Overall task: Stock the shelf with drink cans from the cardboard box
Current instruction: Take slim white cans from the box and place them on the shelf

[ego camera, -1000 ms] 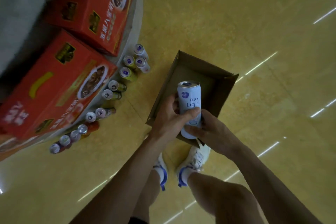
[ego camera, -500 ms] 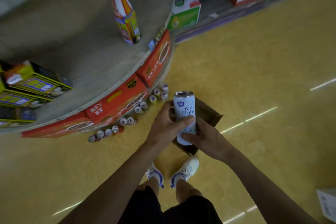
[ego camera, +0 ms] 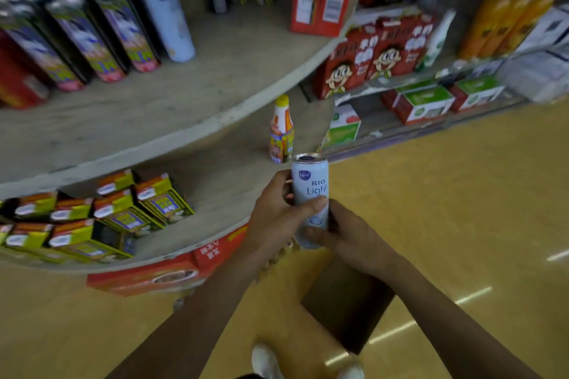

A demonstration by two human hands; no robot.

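Observation:
I hold a pale blue and white drink can (ego camera: 309, 186) upright in front of me with both hands. My left hand (ego camera: 277, 218) grips its left side, thumb across the front. My right hand (ego camera: 348, 234) grips its lower right side. The brown cardboard box (ego camera: 348, 301) sits on the floor below my hands, its inside in shadow. The round grey shelf (ego camera: 191, 135) curves in front of me at the left, with a matching pale can (ego camera: 166, 18) standing among tall dark cans (ego camera: 92, 31) on the upper tier.
Yellow and orange cartons (ego camera: 123, 212) fill the lower tier at left. A yellow-capped bottle (ego camera: 280, 132) stands near that tier's edge. Red boxes (ego camera: 160, 274) lie under the shelf. A straight shelf rack (ego camera: 431, 71) with red and green boxes runs along the right. The yellow floor (ego camera: 462, 194) stretches to the right.
My view has risen from the floor and box to the shelf tiers. The can stays gripped in both hands and has come up away from the box.

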